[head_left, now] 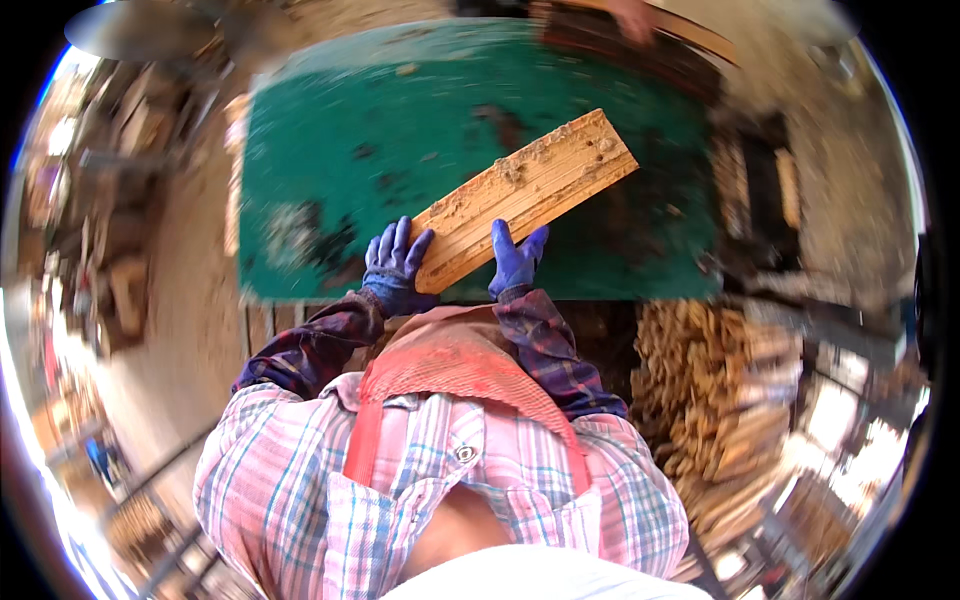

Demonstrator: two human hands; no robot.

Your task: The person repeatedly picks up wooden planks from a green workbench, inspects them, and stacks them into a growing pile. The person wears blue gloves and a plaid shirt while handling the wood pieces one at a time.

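A rough wooden board [525, 195] slants over the green tabletop, its near end close to my body and its far end up to the right. My left hand [397, 270], in a blue-purple glove, holds the board's near left end with fingers spread along the edge. On the board's right long edge, my right hand [515, 262], gloved alike, grips with one digit on top and others partly hidden beneath. Dark knots and rough patches mark the board's upper face. Whether the board touches the tabletop cannot be made out.
The green table [310, 110] has dark smudges and worn spots. Another person's hand [632, 18] is at a dark wooden piece [620, 55] on the far right edge. Stacked wood strips [710, 390] stand to my right. Blurred timber pieces [130, 290] lie at the left.
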